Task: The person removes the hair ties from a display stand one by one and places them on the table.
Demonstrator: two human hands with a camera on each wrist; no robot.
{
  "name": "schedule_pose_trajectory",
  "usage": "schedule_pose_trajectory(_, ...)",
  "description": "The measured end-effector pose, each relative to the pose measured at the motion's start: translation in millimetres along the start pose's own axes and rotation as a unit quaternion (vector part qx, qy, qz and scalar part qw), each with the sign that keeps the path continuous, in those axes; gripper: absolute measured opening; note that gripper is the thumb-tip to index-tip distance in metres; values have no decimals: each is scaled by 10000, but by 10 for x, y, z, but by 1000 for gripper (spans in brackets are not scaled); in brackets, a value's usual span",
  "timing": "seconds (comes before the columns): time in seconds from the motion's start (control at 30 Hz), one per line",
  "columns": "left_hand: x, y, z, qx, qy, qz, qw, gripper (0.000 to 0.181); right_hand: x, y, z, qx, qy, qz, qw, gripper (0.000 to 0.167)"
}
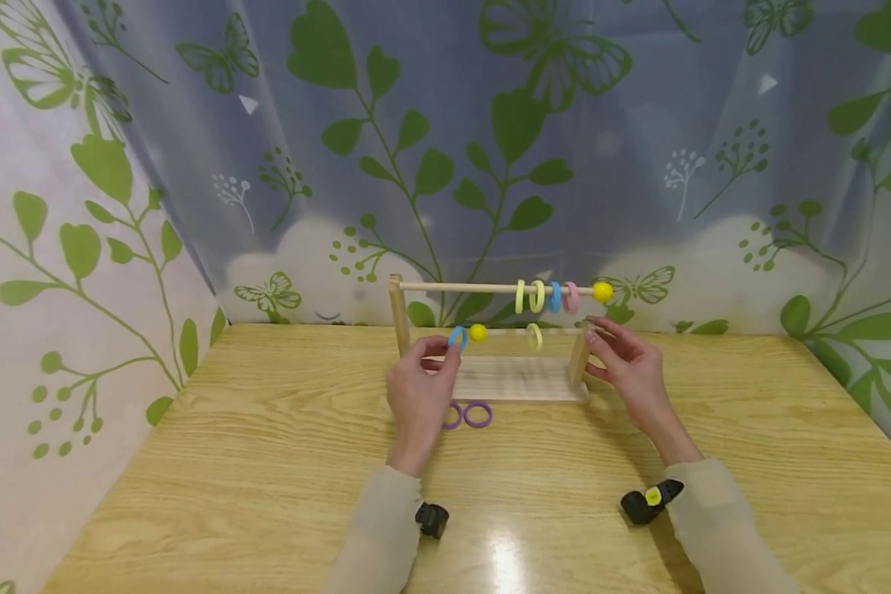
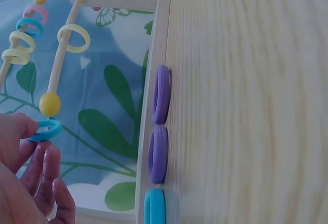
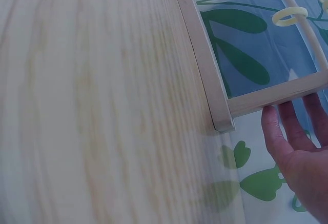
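Observation:
My left hand pinches a blue ring between thumb and fingers. The ring is right beside the yellow ball on the end of the lower rod of a wooden stand. A pale yellow ring hangs on that lower rod. On the upper rod hang two pale yellow rings, a blue ring and a pink ring, with another yellow ball at its end. My right hand grips the stand's short right post.
Two purple rings lie on the wooden table along the stand's front edge, with a further blue ring in line with them. A patterned curtain hangs behind the stand.

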State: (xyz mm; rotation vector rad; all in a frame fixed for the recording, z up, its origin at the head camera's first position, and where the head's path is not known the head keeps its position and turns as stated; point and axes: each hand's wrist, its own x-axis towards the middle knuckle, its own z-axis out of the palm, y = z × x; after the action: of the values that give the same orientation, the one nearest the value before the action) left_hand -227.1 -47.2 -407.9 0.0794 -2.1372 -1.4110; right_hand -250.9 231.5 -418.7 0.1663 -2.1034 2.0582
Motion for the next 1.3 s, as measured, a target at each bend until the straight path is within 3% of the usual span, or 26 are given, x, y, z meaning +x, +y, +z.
schedule_pose_trajectory(0.8,-55,-11,-166,-249,-523,150,9982,17,-4,4,7,124,56,-19,9999,47)
schedule_pose_trajectory(1.3,-112,-21,-103,-539,-940,236,9938,14,-10,-6,11,106,47,10,9999,48)
